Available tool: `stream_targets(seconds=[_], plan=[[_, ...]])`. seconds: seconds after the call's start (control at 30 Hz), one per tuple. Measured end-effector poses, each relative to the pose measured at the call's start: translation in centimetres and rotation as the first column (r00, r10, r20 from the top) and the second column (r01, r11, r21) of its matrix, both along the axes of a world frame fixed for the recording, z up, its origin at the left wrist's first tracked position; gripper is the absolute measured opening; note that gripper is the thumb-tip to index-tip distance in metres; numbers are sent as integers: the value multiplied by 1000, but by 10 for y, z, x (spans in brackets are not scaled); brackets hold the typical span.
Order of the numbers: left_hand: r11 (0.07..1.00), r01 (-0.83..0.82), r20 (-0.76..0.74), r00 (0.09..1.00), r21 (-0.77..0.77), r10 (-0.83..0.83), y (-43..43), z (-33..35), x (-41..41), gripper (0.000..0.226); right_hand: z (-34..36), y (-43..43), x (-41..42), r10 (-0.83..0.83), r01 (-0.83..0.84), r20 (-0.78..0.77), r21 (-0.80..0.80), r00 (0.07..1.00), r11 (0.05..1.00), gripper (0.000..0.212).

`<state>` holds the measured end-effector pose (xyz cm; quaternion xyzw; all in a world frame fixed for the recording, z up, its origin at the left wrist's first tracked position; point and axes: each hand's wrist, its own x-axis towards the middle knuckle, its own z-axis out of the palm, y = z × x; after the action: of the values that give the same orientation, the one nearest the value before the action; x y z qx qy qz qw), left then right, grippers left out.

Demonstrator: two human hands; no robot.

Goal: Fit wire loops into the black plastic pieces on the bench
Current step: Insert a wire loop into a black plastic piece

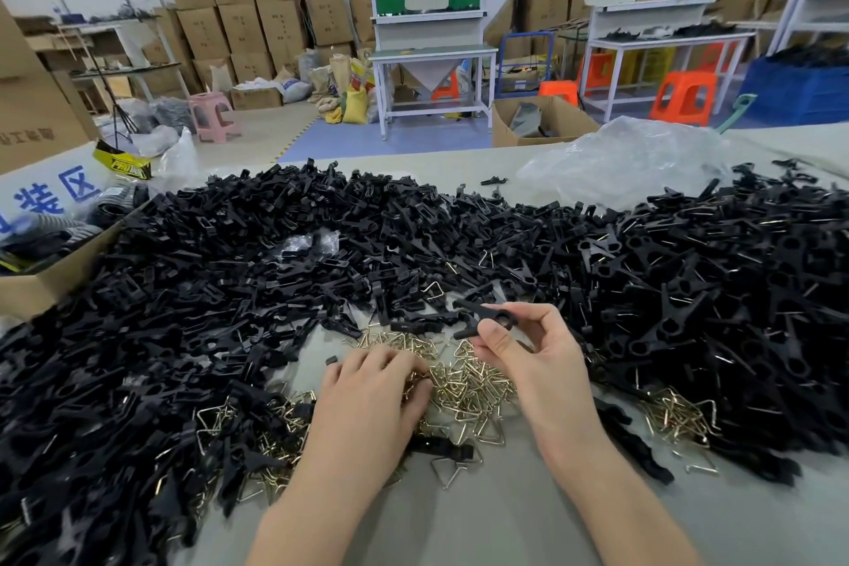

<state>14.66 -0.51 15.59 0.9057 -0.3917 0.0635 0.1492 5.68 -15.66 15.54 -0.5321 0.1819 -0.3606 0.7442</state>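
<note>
Pinching one black plastic piece [487,319] between the thumb and fingertips of my right hand [528,354], I hold it above the bench [482,519], at one o'clock from the wire loops [468,386]. My left hand [372,386] lies curled, knuckles up, on those loops; whether it has one pinched I cannot tell. At three o'clock the right heap [712,290] glints with wire, likely fitted. The left heap [206,290], from nine to twelve, looks bare, so I judge most remains.
</note>
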Motion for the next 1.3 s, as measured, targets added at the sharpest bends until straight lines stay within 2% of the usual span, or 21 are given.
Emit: stream_targets(seconds=[0.13,0.3,0.4,0.5,0.6,0.67,0.77,0.83,0.93,1.0,1.07,1.13,1.23,1.3], plan=[[1000,14,9,1000,-19,-14,-1,2,-1,16,1,0,-1,-13,13,-11,9,1000,1000,24],[936,20,-31,999,-353,-33,-1,7,-4,13,3,1,-2,-2,2,-1,37,1000,999,23],[861,-62,-211,976,-504,-53,-2,9,-6,8,3,2,-2,18,-18,-1,30,1000,999,26],[719,-197,-416,899,-666,-138,-3,12,-8,7,5,4,-2,99,-100,17,84,995,991,41],[630,-257,-468,863,-733,-192,-7,13,-8,8,5,7,-1,219,-232,83,216,972,948,50],[606,-261,-498,828,-751,-260,-9,13,-9,14,6,9,-1,280,-312,145,295,949,903,44],[637,-221,-526,781,-738,-338,-11,13,-10,30,8,11,-2,314,-368,200,376,928,850,36],[677,-161,-480,819,-718,-314,-11,9,-11,32,10,11,-2,302,-365,212,401,929,840,35],[747,-47,-320,920,-663,-226,-10,5,-13,29,11,10,-3,290,-367,238,421,927,830,32],[767,5,-240,949,-642,-207,-10,6,-16,25,10,10,-5,303,-388,253,426,919,817,34],[786,58,-176,962,-616,-210,-10,7,-18,33,10,10,-5,309,-398,262,440,914,805,36],[806,85,-175,958,-585,-228,-10,6,-19,39,9,9,-6,309,-404,271,455,912,793,38],[814,96,-250,925,-573,-285,-9,4,-21,41,10,7,-6,310,-406,274,453,911,794,39],[799,69,-284,913,-598,-292,-10,6,-22,33,10,7,-6,310,-403,269,447,912,798,38]])
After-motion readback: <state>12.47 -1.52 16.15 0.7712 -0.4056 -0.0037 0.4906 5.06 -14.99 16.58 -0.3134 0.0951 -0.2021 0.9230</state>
